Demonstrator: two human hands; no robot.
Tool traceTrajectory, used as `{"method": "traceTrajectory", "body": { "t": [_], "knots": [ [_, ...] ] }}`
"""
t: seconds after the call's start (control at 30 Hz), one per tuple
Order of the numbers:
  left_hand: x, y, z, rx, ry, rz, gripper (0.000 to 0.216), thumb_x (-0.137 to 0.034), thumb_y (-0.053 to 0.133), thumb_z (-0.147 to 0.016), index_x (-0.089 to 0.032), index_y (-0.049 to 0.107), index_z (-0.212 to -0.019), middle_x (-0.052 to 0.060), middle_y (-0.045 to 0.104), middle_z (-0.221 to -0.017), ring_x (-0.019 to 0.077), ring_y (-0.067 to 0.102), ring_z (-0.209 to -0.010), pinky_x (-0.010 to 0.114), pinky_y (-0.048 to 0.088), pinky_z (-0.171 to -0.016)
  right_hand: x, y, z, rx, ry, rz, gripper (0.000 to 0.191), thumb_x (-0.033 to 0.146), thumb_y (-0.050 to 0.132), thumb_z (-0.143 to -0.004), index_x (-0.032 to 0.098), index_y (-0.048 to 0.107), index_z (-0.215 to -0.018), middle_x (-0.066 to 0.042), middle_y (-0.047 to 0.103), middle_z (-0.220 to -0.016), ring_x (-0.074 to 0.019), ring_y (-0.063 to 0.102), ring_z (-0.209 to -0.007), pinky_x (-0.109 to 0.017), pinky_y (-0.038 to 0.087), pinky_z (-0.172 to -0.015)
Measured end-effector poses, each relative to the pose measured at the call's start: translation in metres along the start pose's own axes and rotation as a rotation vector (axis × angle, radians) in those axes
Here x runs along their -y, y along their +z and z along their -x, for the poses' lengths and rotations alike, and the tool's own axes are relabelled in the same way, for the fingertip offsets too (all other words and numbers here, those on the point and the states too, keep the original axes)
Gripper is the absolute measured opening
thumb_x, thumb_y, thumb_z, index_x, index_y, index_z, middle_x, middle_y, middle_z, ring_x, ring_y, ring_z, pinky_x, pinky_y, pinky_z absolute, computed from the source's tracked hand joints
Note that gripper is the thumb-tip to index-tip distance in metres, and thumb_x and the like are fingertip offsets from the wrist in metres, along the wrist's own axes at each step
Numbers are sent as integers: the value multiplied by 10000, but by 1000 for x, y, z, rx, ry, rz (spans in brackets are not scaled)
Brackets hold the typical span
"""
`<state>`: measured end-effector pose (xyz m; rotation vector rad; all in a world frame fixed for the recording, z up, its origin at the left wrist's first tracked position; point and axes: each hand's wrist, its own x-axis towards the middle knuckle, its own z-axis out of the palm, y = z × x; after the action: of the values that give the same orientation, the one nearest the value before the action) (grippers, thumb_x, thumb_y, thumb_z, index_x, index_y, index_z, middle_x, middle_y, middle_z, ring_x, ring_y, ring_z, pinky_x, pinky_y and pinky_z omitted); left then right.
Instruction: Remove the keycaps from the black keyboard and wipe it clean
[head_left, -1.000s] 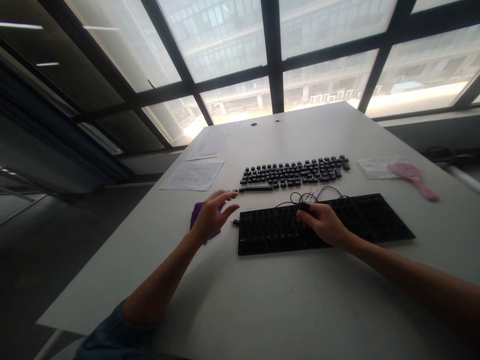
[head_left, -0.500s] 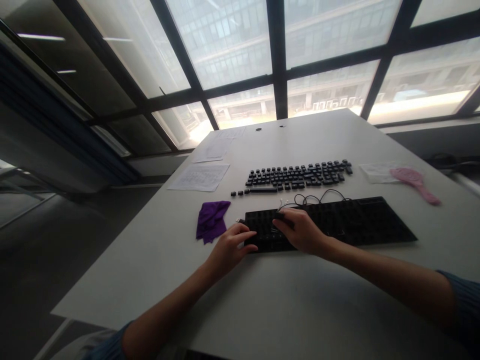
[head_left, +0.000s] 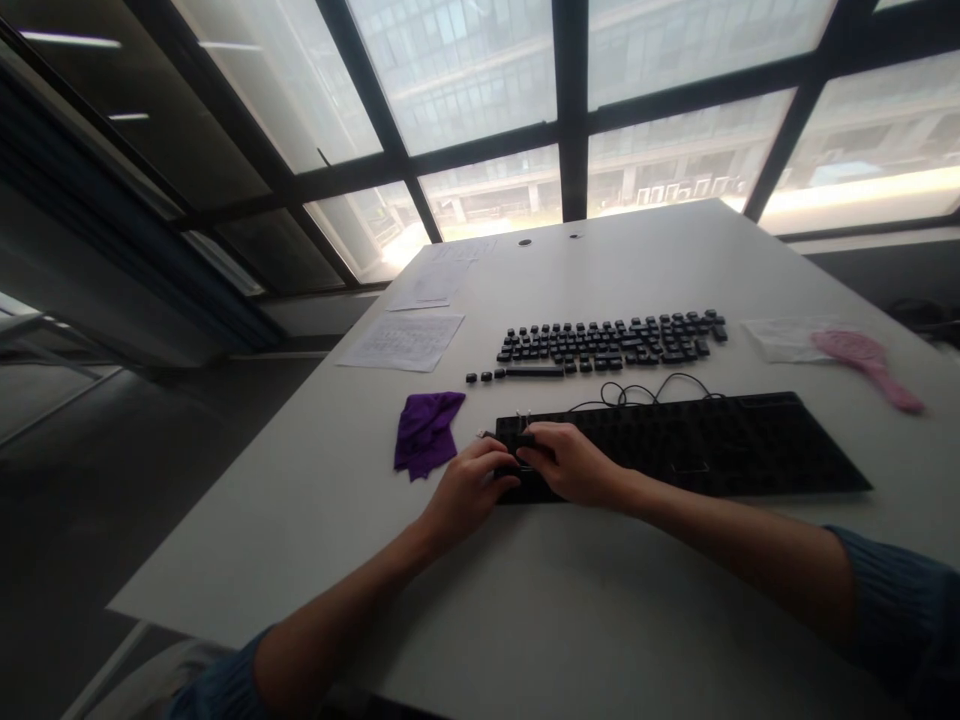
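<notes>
A long black keyboard (head_left: pixel 720 450) lies in front of me on the white table. My right hand (head_left: pixel 574 462) is over its left part, fingers pinched around a small dark keycap puller (head_left: pixel 525 438) with two thin pale wire tips pointing up. Just beside it, my left hand (head_left: pixel 474 482) rests at the keyboard's left end, thumb and index finger a little apart near the puller. A small dark piece with a pale end (head_left: pixel 484 434) shows behind the left fingers; whether they touch it I cannot tell. Behind the keyboard, black keycaps (head_left: pixel 600 342) are set out in rows, including a long spacebar (head_left: pixel 534 371).
A crumpled purple cloth (head_left: pixel 427 432) lies left of the keyboard. Printed sheets (head_left: pixel 405 341) are farther back on the left. At the right are a pink brush-shaped object (head_left: pixel 862 360) and a clear plastic bag (head_left: pixel 776 338). The keyboard's black cable (head_left: pixel 630 395) loops behind it.
My right hand has moved left along the keyboard with the puller, close to my left hand. The left hand's finger gap looks narrower. The view has shifted slightly.
</notes>
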<state>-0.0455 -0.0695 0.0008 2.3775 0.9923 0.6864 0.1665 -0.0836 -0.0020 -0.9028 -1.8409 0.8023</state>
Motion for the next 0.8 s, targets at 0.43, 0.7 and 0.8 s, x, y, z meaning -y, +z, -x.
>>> {"method": "traceTrajectory", "body": {
  "t": [0.43, 0.7, 0.8],
  "knots": [
    [-3, 9, 4, -64, 6, -47, 112, -210, 628, -885, -212, 698, -973, 76, 652, -1002, 212, 625, -901, 340, 516, -798, -2, 0, 0, -7, 29, 19, 225, 130, 572, -893, 157, 566, -670, 14, 536, -667, -112, 479, -611, -234, 340, -594],
    [-5, -5, -9, -34, -94, 73, 97, -228, 629, -887, -201, 713, -928, 72, 666, -961, 207, 632, -889, 323, 516, -786, -1, -1, -2, -14, 42, -6, 221, 138, 581, -884, 153, 573, -664, 19, 551, -648, -104, 446, -585, -230, 321, -570],
    [-4, -13, -13, -6, -183, 193, 135, -302, 668, -868, -185, 719, -911, 73, 675, -947, 204, 639, -862, 298, 520, -730, 0, -2, -2, -22, 48, -17, 229, 145, 577, -885, 154, 569, -656, 20, 549, -639, -104, 437, -578, -229, 320, -563]
  ]
}}
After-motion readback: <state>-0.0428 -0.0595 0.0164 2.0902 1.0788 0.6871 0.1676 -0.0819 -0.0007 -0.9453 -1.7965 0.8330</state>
